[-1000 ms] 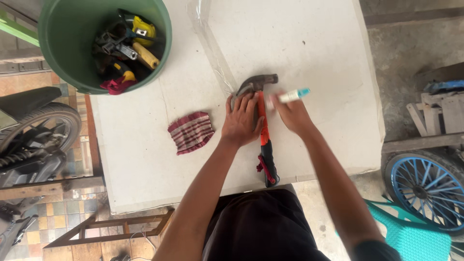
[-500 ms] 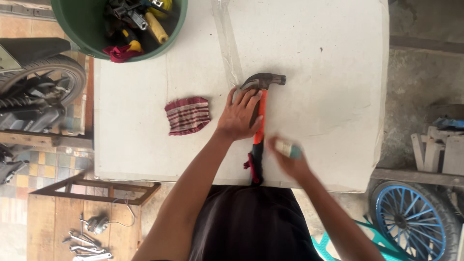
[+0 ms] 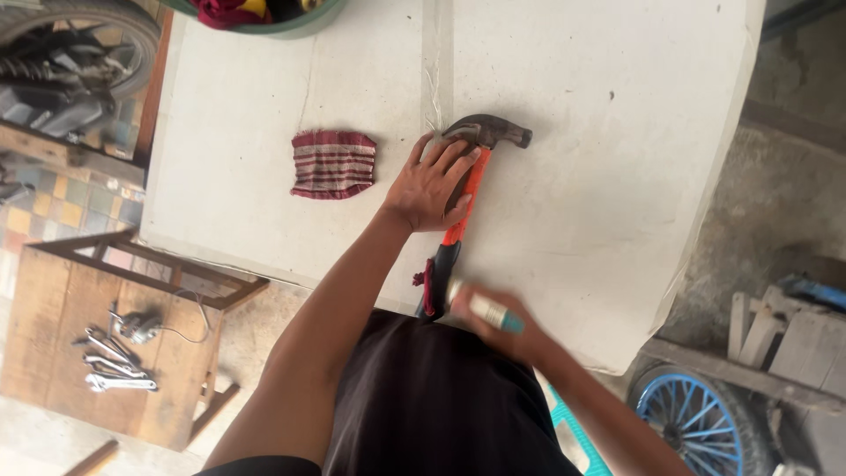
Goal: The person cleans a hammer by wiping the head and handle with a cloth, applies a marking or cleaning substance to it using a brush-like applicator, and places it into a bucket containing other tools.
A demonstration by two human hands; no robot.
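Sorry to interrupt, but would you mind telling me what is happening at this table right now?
A person stands at a white table. Their left hand lies flat on a claw hammer with an orange and black handle, pinning it to the tabletop. Their right hand, blurred, holds a small white tube with a teal end near the table's near edge. A folded red striped cloth lies to one side, and a green bucket sits at the far edge.

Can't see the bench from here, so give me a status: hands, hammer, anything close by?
Left hand flat on the hammer, pinning it to the white table. Right hand blurred, gripping a small tube near the handle end. Striped cloth left of hammer, apart.
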